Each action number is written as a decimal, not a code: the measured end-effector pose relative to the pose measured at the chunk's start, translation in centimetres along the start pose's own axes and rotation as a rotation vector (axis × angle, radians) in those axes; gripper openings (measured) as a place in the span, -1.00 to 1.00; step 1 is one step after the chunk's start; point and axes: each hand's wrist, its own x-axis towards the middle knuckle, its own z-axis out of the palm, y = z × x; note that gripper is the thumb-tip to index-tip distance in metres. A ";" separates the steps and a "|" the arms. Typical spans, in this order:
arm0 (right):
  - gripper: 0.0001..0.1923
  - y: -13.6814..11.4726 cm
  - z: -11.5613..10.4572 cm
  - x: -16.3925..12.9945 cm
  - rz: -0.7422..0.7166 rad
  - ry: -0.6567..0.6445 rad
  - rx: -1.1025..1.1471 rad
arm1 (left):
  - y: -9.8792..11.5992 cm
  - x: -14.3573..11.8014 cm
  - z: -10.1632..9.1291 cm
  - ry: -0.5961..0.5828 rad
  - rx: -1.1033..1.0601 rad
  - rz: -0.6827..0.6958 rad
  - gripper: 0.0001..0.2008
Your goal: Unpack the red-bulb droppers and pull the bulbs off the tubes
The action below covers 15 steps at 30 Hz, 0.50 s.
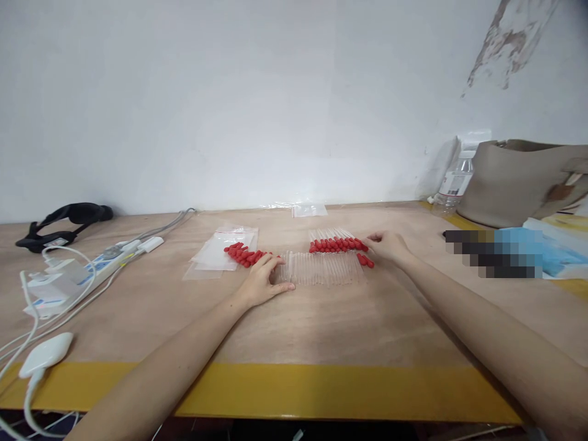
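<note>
A row of clear glass dropper tubes (324, 269) lies side by side on the table. My left hand (264, 278) is at the row's left end, thumb and fingers apart, touching or just over the nearest tubes. Beside it is a pile of loose red rubber bulbs (239, 252), partly behind my fingers. Behind the tubes lie droppers fitted with red bulbs (335, 245), their tubes pointing to the wall. At their right end my right hand (388, 244) has its fingertips closed at the last bulb. Two more red bulbs (365, 260) lie just in front.
Clear plastic bags (215, 254) lie under and beside the loose bulbs, another bag (310, 211) near the wall. At left are a power strip (105, 260), cables and a black head strap (68, 223). A bottle (454, 180) and a grey bag (514, 184) stand at right.
</note>
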 end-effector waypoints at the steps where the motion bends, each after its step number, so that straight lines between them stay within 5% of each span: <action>1: -0.76 -0.2 0.2 0.1 0.005 -0.012 -0.015 | -0.2 -0.1 -0.1 0.000 0.005 0.004 -0.49; 15: -0.71 -2.3 -0.3 -0.4 -0.038 0.068 -0.053 | 0.0 -0.1 0.1 0.184 0.057 0.114 -0.77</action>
